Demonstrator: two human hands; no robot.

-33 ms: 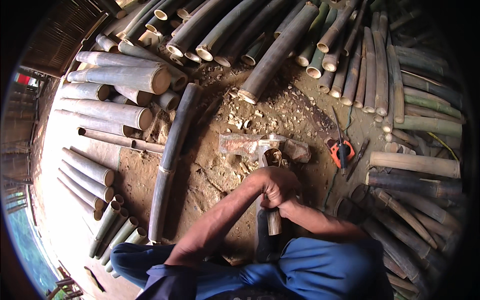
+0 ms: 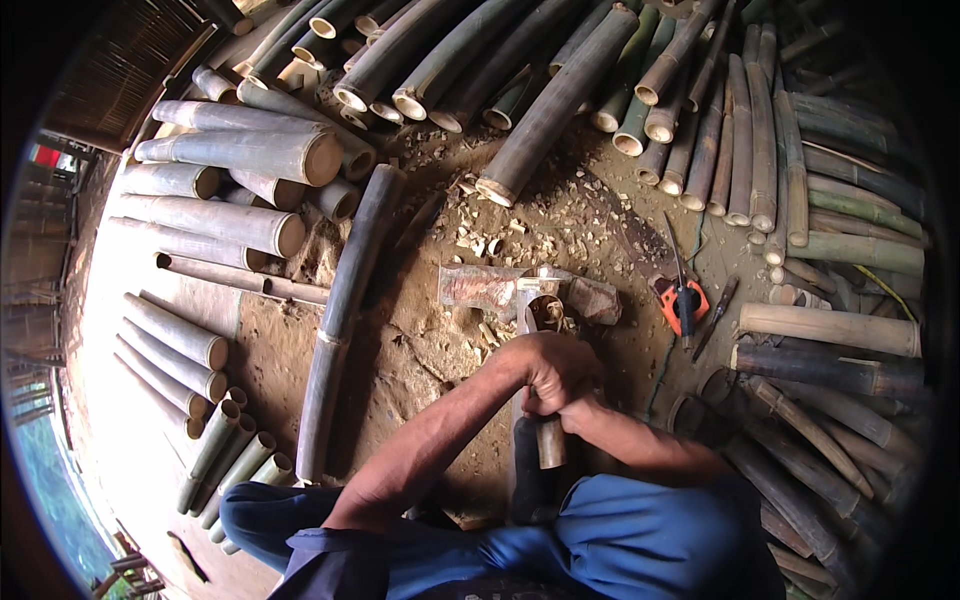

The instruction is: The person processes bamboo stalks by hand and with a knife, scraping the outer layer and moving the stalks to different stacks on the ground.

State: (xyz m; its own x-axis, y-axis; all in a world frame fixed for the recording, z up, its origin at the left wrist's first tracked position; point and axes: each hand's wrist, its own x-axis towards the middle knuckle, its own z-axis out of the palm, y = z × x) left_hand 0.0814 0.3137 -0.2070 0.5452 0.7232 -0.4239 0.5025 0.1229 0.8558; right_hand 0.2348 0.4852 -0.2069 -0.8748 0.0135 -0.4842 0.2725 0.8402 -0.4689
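Between my legs a short bamboo tube stands out below my hands, and a hollowed, cut end shows just above them. My left hand is closed over the tube, knuckles up. Tucked against it from the right is my right hand, closed at the tube too, its fingers mostly hidden. A pale narrow strip runs along the tube's left side; its kind is not clear. Beyond the hands, a block wrapped in clear plastic lies crosswise on the ground under the cut end.
A long dark bamboo pole lies to my left. Bamboo tubes are stacked farther left, with more poles at the back and right. A black-handled saw rests on an orange piece. Wood chips cover the ground ahead.
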